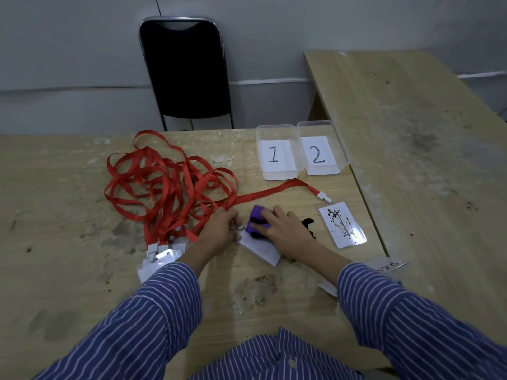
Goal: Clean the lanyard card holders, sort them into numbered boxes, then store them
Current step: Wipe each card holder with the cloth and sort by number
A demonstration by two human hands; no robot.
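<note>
The right hand (pixel 285 229) pressed a purple cloth (pixel 256 222) down on a clear card holder (pixel 262 249) that lay flat on the tabletop (pixel 82 270). Its fingers were bent over the cloth, which had dark marks on it. The left hand (pixel 219 231) was just beside it, with fingers curled, pinching the top end of the same card holder by its clip. A big pile of red lanyards (pixel 167 182) lay tangled on the left, and a few more card holders (pixel 157 260) sat at the near end of the pile. One red strap (pixel 274 192) ran out to the right, toward a dirty card holder (pixel 342 224) with dark splashes on it. Behind that stood two clear boxes side by side, box 1 (pixel 277 154) and box 2 (pixel 319 149). A black chair (pixel 186 72) stood behind the tabletop.
</note>
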